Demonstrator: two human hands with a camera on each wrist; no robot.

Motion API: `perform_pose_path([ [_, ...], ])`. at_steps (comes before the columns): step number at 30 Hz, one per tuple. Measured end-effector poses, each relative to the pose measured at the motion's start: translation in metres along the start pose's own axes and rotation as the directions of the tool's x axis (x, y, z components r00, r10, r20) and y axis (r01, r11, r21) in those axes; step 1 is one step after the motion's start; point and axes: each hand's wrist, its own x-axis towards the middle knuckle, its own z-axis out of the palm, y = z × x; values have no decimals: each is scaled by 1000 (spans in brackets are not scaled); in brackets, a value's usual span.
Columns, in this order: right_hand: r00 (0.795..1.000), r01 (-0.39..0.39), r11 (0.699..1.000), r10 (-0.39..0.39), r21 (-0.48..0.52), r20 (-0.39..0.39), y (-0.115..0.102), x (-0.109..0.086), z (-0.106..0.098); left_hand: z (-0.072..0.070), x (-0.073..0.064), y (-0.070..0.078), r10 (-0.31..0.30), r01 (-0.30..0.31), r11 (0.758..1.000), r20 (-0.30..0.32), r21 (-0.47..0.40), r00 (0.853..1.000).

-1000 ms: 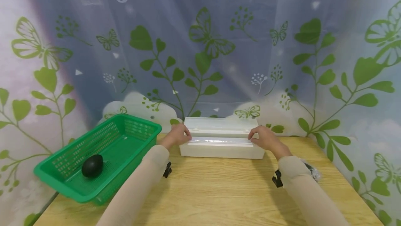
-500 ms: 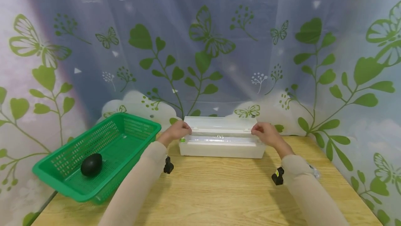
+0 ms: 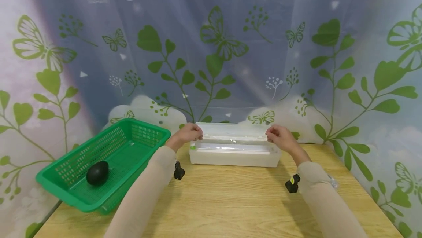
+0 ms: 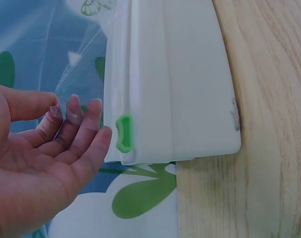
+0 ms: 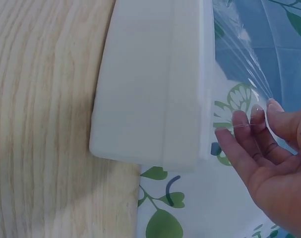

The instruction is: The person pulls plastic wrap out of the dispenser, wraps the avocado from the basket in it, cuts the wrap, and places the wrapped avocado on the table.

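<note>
A long white cling film dispenser (image 3: pixel 234 159) lies across the far part of the table, its translucent lid (image 3: pixel 235 129) standing up at the back. Clear cling film (image 4: pixel 83 57) stretches up out of it between both hands. At the left end, my left hand (image 3: pixel 187 135) pinches one corner of the film between thumb and index finger, its other fingers loosely bent. My right hand (image 5: pixel 274 158) pinches the opposite corner with thumb and fingertip, creasing the film (image 5: pixel 247 54) into thin folds. A small green slider (image 4: pixel 124 134) sits on the dispenser's left end.
To the left stands a green plastic basket (image 3: pixel 122 164) holding a dark, egg-shaped object (image 3: pixel 97 173). A patterned curtain (image 3: pixel 211 65) hangs right behind the dispenser. Something clear and crumpled (image 3: pixel 333 182) lies partly hidden behind the right forearm on the wooden table (image 3: pixel 230 201).
Both hands have risen from the dispenser's front edge towards the lid, drawing the film up with them. The green slider at the left end has come into sight.
</note>
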Motion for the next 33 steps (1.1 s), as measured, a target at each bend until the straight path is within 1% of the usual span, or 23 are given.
perform_pose_path([
  [3, 1000, -7, 999, 6, 44, 6, -4, -2, -2, 0, 0, 2, -19, 19, 999, 5, -37, 1000],
  [6, 1000, -14, 997, 14, 71, 9, -6, -2, -4, -1, -1, 4, -37, 37, 998, 8, -56, 999],
  [16, 1000, 12, 997, -10, 83, -18, -6, -1, -14, -8, -5, 13, -51, 51, 994, 6, -98, 999],
  [18, 1000, 9, 996, -7, 90, -25, -8, 0, -16, -10, -6, 15, -50, 51, 992, 8, -119, 999],
  [25, 998, 45, 992, -39, 115, -49, -15, -1, -19, -13, -14, 22, -42, 43, 981, 9, -188, 999],
  [28, 998, 38, 992, -32, 121, -52, -19, -3, -22, -14, -15, 25, -38, 39, 976, 10, -215, 999],
  [33, 997, 55, 990, -48, 130, -59, -23, -4, -28, -17, -15, 32, -25, 23, 967, -4, -253, 1000],
])
